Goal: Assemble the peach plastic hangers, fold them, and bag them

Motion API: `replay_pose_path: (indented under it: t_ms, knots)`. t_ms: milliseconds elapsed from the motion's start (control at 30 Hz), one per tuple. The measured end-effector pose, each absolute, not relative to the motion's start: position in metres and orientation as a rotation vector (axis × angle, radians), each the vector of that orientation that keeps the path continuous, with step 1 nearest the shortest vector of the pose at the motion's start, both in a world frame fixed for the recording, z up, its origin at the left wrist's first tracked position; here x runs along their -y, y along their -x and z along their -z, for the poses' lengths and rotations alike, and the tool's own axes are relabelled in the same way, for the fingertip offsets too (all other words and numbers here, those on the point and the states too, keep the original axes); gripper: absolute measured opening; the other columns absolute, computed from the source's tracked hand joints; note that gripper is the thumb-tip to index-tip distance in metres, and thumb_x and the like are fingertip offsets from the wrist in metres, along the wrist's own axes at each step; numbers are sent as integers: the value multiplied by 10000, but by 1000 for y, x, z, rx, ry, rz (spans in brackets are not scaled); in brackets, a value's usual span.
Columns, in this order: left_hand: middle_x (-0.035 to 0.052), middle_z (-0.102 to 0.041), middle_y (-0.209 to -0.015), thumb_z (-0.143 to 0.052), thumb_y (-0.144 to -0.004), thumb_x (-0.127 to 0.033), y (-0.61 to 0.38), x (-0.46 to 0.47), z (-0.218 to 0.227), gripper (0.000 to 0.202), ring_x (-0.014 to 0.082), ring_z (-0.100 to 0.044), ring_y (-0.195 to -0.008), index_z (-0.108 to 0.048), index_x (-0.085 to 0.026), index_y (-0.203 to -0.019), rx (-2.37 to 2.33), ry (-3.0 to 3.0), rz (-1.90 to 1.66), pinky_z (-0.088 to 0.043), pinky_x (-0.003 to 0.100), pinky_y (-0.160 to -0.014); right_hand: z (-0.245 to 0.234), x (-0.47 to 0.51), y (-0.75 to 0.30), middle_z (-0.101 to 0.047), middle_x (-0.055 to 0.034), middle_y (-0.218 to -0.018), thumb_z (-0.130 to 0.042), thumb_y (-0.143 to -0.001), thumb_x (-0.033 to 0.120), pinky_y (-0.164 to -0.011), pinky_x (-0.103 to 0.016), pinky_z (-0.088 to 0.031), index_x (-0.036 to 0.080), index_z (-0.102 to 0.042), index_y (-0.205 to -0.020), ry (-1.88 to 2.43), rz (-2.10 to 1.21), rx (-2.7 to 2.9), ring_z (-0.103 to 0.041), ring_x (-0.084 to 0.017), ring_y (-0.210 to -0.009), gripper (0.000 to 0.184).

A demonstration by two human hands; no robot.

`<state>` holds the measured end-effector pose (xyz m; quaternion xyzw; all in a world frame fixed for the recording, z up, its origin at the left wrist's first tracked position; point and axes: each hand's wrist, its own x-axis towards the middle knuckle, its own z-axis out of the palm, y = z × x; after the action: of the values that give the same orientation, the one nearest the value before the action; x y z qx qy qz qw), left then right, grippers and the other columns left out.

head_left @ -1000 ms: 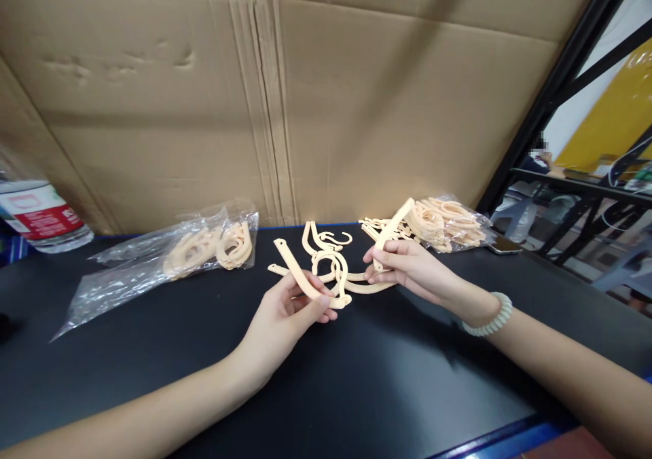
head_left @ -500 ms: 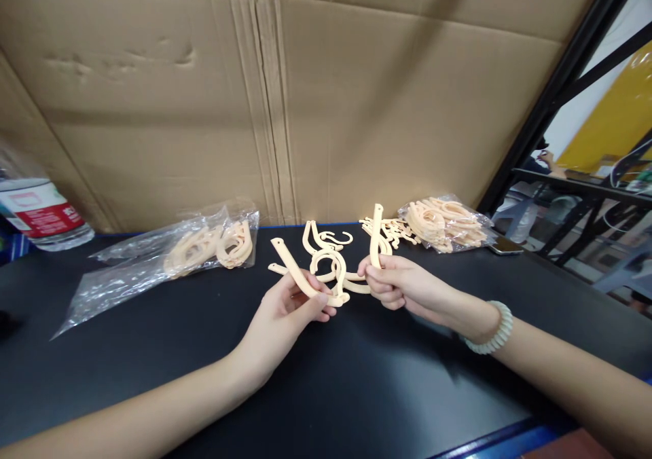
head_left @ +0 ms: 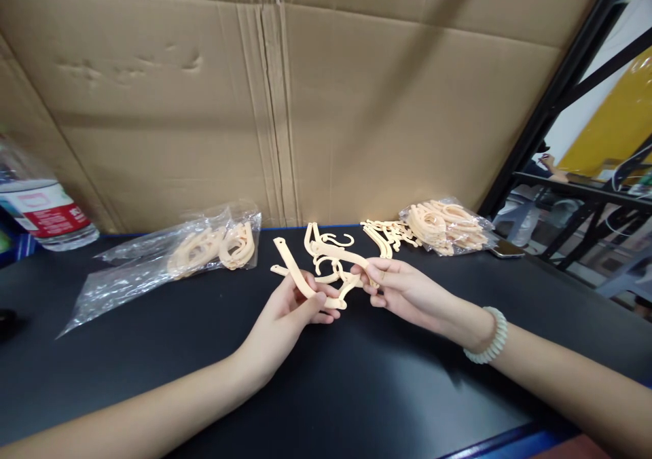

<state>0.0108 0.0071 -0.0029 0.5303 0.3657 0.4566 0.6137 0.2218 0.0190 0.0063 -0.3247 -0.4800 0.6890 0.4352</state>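
My left hand (head_left: 285, 320) is closed on a cream plastic hanger arm (head_left: 293, 267), a bent strip with a hole at its upper end. The lower end of that arm sticks out past my thumb, close to a curved cream piece I cannot fully make out. Pinched in my right hand (head_left: 407, 295) is a second hanger arm (head_left: 342, 254), which points left above the loose parts. Just beyond my fingers lie cream hanger hooks (head_left: 338, 240) and more arms, partly covered by my hands and the held pieces.
Clear bags of cream parts lie at the left (head_left: 237, 245) and right (head_left: 448, 225). Small loose cream pieces (head_left: 402, 231) sit beside the right bag, with a phone (head_left: 506, 248) near it. A bottle (head_left: 51, 214) stands far left; a cardboard sheet (head_left: 407, 106) rises behind the black table (head_left: 204, 350).
My right hand has tipped its hanger arm from upright to pointing left, and its fingers have come nearer my left hand. My left hand keeps its hold, almost unmoved.
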Motion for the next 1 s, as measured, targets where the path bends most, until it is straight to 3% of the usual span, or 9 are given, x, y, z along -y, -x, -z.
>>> replay_pose_path:
  t_ms: [267,500,667,833,1000]
  knots:
    - [29,-671,-921,-714,-769,-330,-12,-8,1,267,182,-696,-759,-501,-189,-848,-875,-1275,-1027,-571,340,-753,-4,-14,-217,-610,-60,-937,-731,-802,324,-821,-316,-469,181,-720,-938,666,-1729,1204,-540,-168,-903,197]
    - [18,-658,-870,-751,-723,-320,-14,-8,0,290,173,-672,-728,-506,-195,-815,-876,-1335,-1023,-562,334,-716,1,-13,-214,-636,-60,-1001,-691,-832,382,-601,-232,-363,229,-744,-1004,806,-1571,1291,-443,-124,-754,236]
    - [-8,-644,-871,-750,-745,-268,-13,-10,6,292,145,-661,-717,-471,-201,-802,-811,-1345,-1035,-555,332,-750,4,-13,-212,-596,-17,-813,-725,-809,373,-547,-222,-333,210,-745,-984,762,-1620,1254,-392,-86,-635,240]
    - [-24,-650,-857,-747,-763,-241,-12,-10,8,302,133,-657,-739,-451,-209,-818,-768,-1348,-1027,-544,316,-766,6,-12,-209,-621,-11,-776,-769,-771,328,-692,-256,-474,180,-726,-941,696,-1657,1215,-559,-99,-707,229]
    - [-32,-667,-788,-741,-767,-257,-13,-10,6,310,136,-649,-738,-436,-215,-793,-789,-1357,-1061,-535,312,-771,3,-9,-209,-688,-35,-842,-783,-755,294,-811,-302,-518,173,-695,-941,738,-1651,1213,-657,-137,-824,238]
